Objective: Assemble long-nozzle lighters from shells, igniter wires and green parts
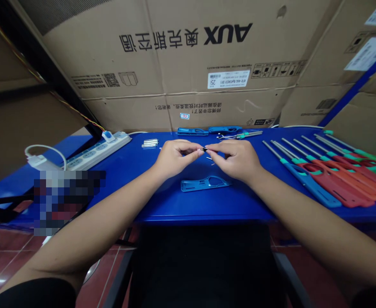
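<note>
Blue desk (188,210), open room along near edge. Left hand (175,159) & right hand (236,161) are closed to a pinch at mid-desk, both gripping a tiny black part (204,149) at fingertips, too small to ID. Teal-blue lighter shell half (205,184) lies just below the hands. Far edge: two more blue shells (192,131), clear tubes (150,143). Right end: row of long-nozzle lighters (329,175), red & blue. Left corner: white power strip (96,150). Behind desk: carton (184,64) printed upside down "AUX 奥克斯空调".
</note>
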{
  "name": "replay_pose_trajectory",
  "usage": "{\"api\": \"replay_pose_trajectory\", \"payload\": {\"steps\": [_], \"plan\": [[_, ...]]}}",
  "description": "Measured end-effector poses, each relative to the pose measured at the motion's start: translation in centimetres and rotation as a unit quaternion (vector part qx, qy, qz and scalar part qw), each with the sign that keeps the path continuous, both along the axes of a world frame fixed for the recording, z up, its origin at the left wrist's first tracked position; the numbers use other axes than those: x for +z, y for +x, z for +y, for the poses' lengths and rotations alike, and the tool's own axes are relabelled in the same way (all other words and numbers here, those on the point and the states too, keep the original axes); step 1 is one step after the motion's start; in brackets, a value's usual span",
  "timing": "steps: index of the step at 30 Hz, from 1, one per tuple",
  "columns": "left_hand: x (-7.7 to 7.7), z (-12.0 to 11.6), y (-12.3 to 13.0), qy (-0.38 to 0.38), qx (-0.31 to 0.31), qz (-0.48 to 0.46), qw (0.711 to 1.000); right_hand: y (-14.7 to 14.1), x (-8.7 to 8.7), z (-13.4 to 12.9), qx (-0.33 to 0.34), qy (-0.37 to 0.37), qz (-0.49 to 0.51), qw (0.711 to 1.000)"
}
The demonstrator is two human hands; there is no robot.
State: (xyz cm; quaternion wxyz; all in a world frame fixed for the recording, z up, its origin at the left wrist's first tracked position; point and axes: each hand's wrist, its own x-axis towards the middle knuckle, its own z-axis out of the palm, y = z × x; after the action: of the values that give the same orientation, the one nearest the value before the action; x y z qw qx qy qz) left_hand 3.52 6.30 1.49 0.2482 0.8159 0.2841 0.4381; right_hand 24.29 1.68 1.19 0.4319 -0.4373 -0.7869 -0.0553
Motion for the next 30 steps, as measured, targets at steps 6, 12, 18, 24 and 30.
{"api": "replay_pose_trajectory", "payload": {"steps": [6, 12, 18, 24, 30], "plan": [[-0.4, -0.4, 0.5, -0.159, -0.029, -0.071, 0.984, -0.2, -0.1, -0.4, -0.057, 0.031, -0.080, 0.995], [-0.6, -0.8, 1.4, -0.243, 0.000, -0.145, 0.959, -0.7, -0.1, -0.7, -0.085, 0.049, -0.145, 0.985], [-0.3, -1.1, 1.7, -0.311, 0.008, -0.207, 0.927, -1.0, -0.5, -0.3, -0.031, 0.029, -0.048, 0.998], [-0.1, -1.2, 1.7, -0.313, 0.003, -0.222, 0.924, -1.1, -0.1, -0.2, 0.043, -0.072, 0.062, 0.995], [-0.3, -1.1, 1.6, -0.313, -0.011, -0.220, 0.924, -1.3, -0.1, 0.0, 0.097, -0.191, 0.203, 0.956]]}}
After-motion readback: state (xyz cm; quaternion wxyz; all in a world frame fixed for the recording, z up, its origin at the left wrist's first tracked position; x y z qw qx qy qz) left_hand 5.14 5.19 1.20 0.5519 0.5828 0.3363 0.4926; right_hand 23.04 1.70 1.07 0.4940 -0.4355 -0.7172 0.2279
